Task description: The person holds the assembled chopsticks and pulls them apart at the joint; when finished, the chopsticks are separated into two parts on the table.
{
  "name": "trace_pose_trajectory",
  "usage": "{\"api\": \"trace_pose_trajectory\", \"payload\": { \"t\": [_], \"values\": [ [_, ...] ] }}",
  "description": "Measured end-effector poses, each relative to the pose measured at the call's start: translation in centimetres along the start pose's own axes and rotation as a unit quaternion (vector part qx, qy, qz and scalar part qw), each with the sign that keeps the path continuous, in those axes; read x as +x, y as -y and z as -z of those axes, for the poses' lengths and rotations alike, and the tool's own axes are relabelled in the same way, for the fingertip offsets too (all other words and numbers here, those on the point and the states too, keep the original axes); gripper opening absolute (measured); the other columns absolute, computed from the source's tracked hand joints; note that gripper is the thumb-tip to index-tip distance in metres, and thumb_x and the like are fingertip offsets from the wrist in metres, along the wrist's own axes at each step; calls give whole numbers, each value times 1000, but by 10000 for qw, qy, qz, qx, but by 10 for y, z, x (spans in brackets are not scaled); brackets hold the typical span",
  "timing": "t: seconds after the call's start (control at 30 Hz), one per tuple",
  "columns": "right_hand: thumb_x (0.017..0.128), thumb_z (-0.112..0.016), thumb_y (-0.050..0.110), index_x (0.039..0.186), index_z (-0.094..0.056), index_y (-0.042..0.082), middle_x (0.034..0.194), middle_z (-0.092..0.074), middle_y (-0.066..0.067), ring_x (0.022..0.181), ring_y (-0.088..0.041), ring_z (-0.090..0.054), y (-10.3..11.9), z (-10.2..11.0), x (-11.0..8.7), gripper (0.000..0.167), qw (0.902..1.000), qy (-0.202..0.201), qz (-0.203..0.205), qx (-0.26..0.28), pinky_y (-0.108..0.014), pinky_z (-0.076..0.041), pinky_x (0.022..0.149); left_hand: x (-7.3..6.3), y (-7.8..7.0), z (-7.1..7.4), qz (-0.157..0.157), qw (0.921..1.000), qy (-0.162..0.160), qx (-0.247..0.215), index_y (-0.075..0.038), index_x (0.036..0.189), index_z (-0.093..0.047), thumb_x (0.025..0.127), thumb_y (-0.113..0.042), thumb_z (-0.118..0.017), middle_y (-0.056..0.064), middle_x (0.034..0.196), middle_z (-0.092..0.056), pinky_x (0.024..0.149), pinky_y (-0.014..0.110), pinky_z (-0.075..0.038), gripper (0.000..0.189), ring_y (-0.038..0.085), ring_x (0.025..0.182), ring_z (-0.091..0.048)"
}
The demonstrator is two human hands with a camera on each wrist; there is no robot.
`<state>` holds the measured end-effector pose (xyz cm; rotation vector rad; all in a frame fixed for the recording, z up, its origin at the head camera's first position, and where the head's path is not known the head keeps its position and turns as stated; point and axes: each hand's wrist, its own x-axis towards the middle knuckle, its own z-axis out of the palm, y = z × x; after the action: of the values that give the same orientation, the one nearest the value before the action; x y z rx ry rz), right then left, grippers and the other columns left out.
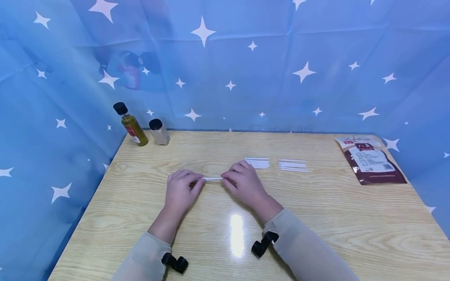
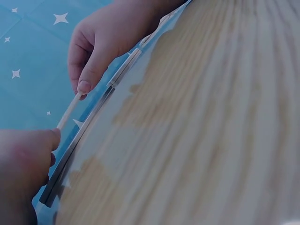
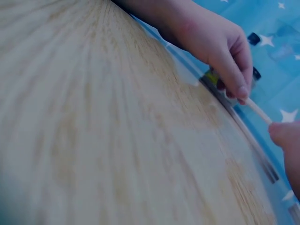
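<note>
Between my two hands is a thin white stick point(image 1: 212, 179), held just above the wooden table. My left hand point(image 1: 183, 189) pinches its left end between thumb and fingers. At the other end my right hand point(image 1: 243, 183) pinches it the same way. The left wrist view shows the stick point(image 2: 69, 111) running between both sets of fingertips; the right wrist view also has the stick point(image 3: 258, 111) bridging the hands. Close beyond my right hand lies a row of similar white sticks point(image 1: 258, 163), partly hidden by that hand. A second row of white sticks point(image 1: 292, 165) lies further right.
A bottle of greenish-yellow liquid point(image 1: 135, 130) and a black-capped jar point(image 1: 159, 133) stand at the table's back left corner. A maroon and white packet point(image 1: 372, 162) lies at the right. Behind the table point(image 1: 140, 195) hangs a blue star-patterned cloth point(image 1: 246, 78).
</note>
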<state>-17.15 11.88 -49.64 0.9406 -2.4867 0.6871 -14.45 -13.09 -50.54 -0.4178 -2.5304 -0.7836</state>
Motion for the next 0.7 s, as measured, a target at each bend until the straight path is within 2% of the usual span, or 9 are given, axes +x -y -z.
{"api": "trace_pose_trajectory", "payload": {
  "t": [0.1,0.17,0.3,0.5,0.7],
  "values": [
    [98,-80,24,103,-84,17,96,-71,2,98,-24,-60,0,2,-1,9,10000,-36,-3,-67,-51,-48,106,1,-2,-1,-6,10000,6,-6,-15,100,-85,93,-26,-86,0,94,-78,83,48,-46,13,25,88,-69],
    [98,-80,23,102,-84,16,97,-71,1,98,-24,-60,0,3,-2,9,9999,-91,2,-85,-51,-48,106,2,-4,-3,-56,10000,-59,-22,-14,100,-85,92,-24,-87,1,94,-78,81,48,-47,13,25,87,-70],
    [97,-81,23,101,-84,15,96,-71,0,97,-25,-60,-4,4,-6,9,9997,-249,-51,-65,-48,-50,97,2,-8,-8,-162,9998,-129,21,-13,101,-85,92,-23,-88,2,94,-78,79,48,-47,14,26,85,-70],
    [96,-82,22,100,-84,14,94,-69,0,93,-26,-58,-10,7,-12,9,9992,-371,-88,-97,-45,-48,92,5,-14,-14,-174,9998,-26,-9,-13,102,-85,93,-22,-87,3,96,-78,81,50,-49,13,27,87,-70],
    [97,-81,21,100,-84,14,93,-68,0,93,-27,-58,-11,13,-17,8,9993,-331,-168,-101,-45,-48,95,9,-18,-15,-112,9997,210,-5,-15,104,-84,96,-23,-83,1,98,-77,88,50,-48,11,25,92,-70]
  ]
}}
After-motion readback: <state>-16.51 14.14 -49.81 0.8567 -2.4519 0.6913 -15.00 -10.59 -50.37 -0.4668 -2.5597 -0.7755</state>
